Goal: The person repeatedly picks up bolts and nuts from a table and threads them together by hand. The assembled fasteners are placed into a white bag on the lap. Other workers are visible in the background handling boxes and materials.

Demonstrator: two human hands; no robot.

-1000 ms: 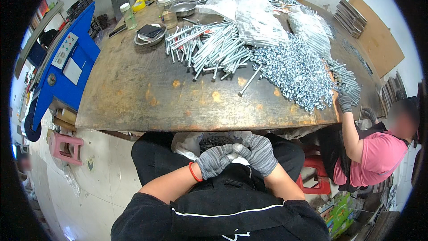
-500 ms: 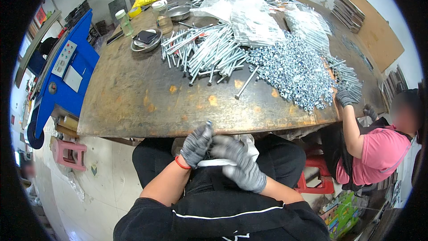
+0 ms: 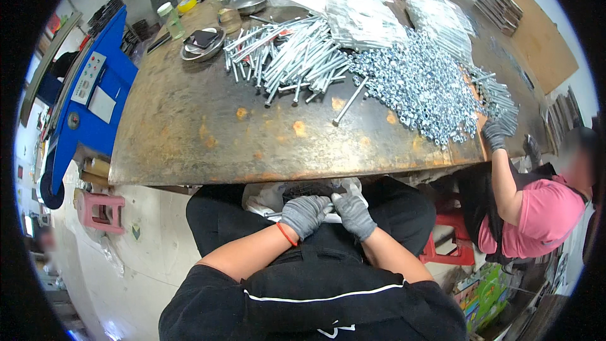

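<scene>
My left hand (image 3: 303, 216), in a grey glove, is closed around a long metal bolt (image 3: 273, 215) held crosswise above my lap. One end of the bolt sticks out on the left of the fist. At its right end, my gloved right hand (image 3: 354, 215) pinches with thumb and fingers; what lies between them is too small to make out. Just beyond the hands, a white plastic bag (image 3: 257, 203) sits between my legs, with dark metal pieces inside. On the table (image 3: 208, 145) lie a pile of long bolts (image 3: 297, 57), a large heap of nuts (image 3: 429, 88) and a single bolt (image 3: 350, 102).
At right a co-worker in a pink shirt (image 3: 549, 211) reaches a gloved hand (image 3: 495, 134) to more bolts (image 3: 499, 101). Clear plastic bags (image 3: 363, 19), a metal bowl (image 3: 205, 50) and jars (image 3: 170, 20) stand farther back. A blue machine (image 3: 95, 98) and pink stool (image 3: 101, 211) are at left.
Both hands have come down from near the table edge to my lap and met at the bolt. The right hand was blurred and apart from the left; now it pinches at the bolt's end.
</scene>
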